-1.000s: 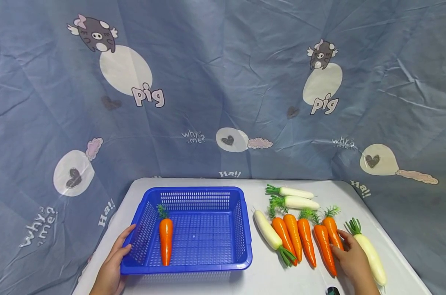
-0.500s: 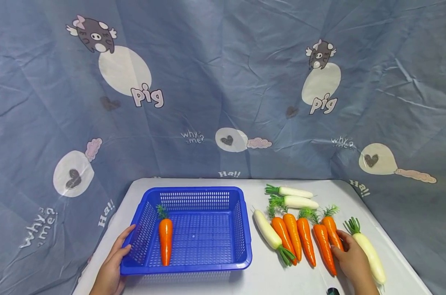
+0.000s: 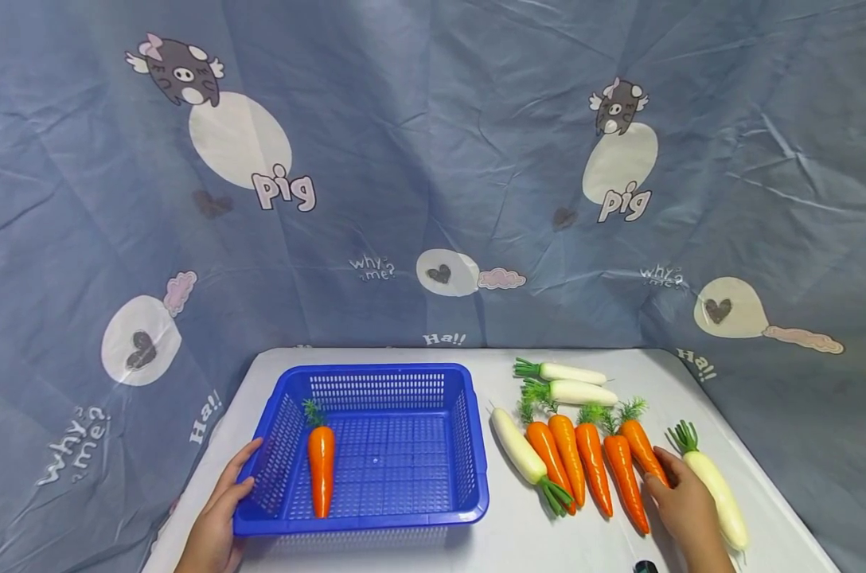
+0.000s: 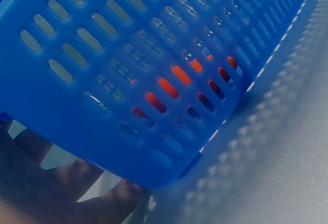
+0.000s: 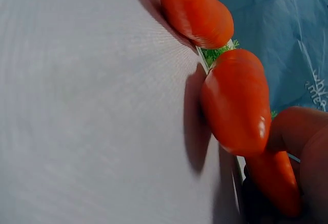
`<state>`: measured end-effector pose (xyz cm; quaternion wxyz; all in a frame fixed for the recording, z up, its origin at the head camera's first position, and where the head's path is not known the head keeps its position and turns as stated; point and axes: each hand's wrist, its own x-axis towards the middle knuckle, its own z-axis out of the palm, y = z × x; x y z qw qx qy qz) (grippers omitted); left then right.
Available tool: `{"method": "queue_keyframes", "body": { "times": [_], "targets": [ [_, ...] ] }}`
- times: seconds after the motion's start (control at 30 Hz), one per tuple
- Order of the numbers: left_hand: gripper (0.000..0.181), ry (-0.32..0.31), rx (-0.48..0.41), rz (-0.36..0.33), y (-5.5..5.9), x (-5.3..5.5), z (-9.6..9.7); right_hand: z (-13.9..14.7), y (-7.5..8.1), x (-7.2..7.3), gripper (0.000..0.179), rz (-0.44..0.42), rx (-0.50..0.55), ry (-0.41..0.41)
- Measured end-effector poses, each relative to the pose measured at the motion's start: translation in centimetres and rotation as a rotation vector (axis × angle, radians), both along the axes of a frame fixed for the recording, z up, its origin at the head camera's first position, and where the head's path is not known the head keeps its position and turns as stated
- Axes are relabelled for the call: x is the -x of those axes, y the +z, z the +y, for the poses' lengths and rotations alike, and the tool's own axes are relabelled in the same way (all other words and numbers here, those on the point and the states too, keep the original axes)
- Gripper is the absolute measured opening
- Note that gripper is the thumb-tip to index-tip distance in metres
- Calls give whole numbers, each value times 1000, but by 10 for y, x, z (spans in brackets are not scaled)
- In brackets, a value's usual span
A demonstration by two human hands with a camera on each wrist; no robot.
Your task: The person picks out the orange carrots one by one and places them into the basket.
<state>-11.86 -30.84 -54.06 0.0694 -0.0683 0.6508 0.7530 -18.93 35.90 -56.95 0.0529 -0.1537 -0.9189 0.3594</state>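
Note:
My left hand (image 3: 216,509) grips the left rim of a blue plastic basket (image 3: 361,522), with its fingers along the edge in the left wrist view. One orange carrot (image 3: 321,465) with a green top lies inside the basket, towards its left side. On the right of the table, my right hand (image 3: 685,503) pinches the lower part of the rightmost carrot (image 3: 637,442). Close on its left lies a neighbouring carrot (image 3: 625,485), whose tip is large in the right wrist view. The held carrot (image 5: 279,185) shows partly behind that tip, beside my fingers.
Several more carrots (image 3: 594,465) lie in a row to the left. A white radish (image 3: 519,447) slants beside them, two more radishes (image 3: 583,393) lie behind, and another radish (image 3: 719,497) is right of my hand. A small dark object (image 3: 645,567) sits at the front edge.
The leafy end of the pinched carrot has swung slightly left, and the neighbouring carrot has shifted left with it. My left hand and the basket have stayed in place.

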Motion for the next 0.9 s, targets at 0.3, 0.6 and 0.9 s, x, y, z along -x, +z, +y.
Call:
{"method": "queue_keyframes", "body": {
  "times": [0.3,0.6,0.9],
  "targets": [
    [56,-42,-22,85,-5,-3,-1,-1,3,-2,54,-2,18,-21],
    [54,-5,-3,34,-4,-1,0,-7,5,-10,50,57,18,-53],
    [53,7,-6,1,-2,0,0,-15,13,-17,48,113,47,-41]
  ]
}}
